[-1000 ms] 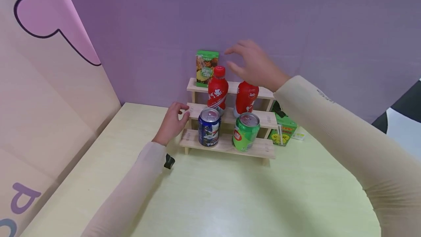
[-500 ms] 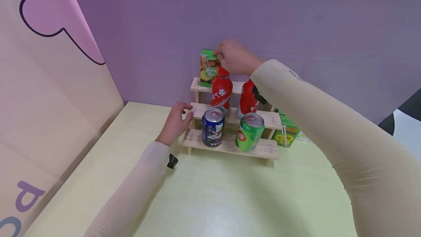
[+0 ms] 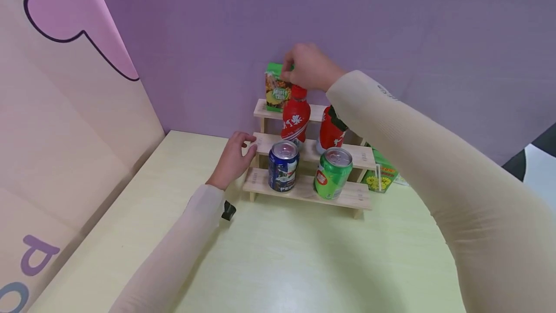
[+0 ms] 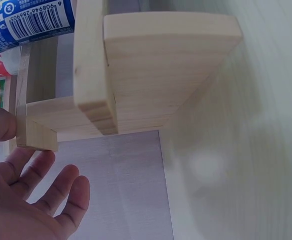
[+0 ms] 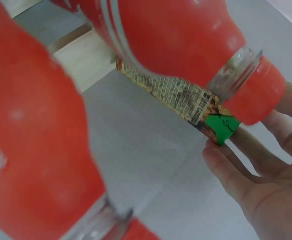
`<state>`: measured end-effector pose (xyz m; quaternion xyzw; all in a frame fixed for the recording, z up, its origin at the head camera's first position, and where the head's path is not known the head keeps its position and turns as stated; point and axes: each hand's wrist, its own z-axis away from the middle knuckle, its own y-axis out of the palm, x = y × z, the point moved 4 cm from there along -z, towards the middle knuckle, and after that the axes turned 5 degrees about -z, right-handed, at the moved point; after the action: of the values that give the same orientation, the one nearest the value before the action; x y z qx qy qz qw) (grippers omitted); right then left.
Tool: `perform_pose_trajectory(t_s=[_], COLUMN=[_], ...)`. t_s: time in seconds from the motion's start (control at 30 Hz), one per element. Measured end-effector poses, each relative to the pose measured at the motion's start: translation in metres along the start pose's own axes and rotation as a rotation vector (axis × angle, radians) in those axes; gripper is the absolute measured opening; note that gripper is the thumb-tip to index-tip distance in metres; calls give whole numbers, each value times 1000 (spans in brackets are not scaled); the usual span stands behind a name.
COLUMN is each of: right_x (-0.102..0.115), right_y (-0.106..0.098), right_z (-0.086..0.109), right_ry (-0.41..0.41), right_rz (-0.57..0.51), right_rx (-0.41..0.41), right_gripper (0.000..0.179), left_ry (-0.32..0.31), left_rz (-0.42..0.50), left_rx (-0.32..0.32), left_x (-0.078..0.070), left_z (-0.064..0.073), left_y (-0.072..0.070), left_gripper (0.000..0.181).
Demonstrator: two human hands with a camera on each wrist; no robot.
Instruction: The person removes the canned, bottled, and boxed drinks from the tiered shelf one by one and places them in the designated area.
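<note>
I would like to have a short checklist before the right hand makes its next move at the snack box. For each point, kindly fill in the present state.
1. Snack box upright on the top shelf: ok.
2. Right hand at the box: ok, thumb and fingers are at its upper end; firmness of the grip, cannot tell.
3. Left hand on the stand: ok, it touches the end of the middle shelf.
4. Free space in front of the box: not ok, the left red bottle partly covers it, its cap close to the right hand.
5. Blue can and green can upright: ok, both on the bottom shelf.
</note>
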<state>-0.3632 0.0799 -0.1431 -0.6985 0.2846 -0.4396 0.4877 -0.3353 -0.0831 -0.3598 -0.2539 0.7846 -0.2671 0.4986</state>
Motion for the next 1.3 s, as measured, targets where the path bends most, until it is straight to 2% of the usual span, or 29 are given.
perform_pose_trajectory(t_s=[0.1,0.43,0.7,0.83,1.07,1.3], right_x=[1,2,4,2,-12,-40], right_y=[1,2,-22,-36,-61,-89], right_z=[0,1,11,22,49,89], right_ry=[-2,-36,-156,-193,-253,-226], right_rz=[-18,-30,-41,-22,10,71], right_rx=[-20,-65,-189,-244,-393,-494], right_gripper=[16,10,11,14,22,25], left_ry=[-10,14,37,30,8,10], left_rz=[2,9,19,25,14,26], left_rx=[13,6,-13,-9,-5,-13], left_x=[-1,-4,-5,-3,2,3], left_z=[0,0,0,-1,-1,0], left_y=[1,4,3,3,0,-1], left_gripper=[28,27,27,28,28,27])
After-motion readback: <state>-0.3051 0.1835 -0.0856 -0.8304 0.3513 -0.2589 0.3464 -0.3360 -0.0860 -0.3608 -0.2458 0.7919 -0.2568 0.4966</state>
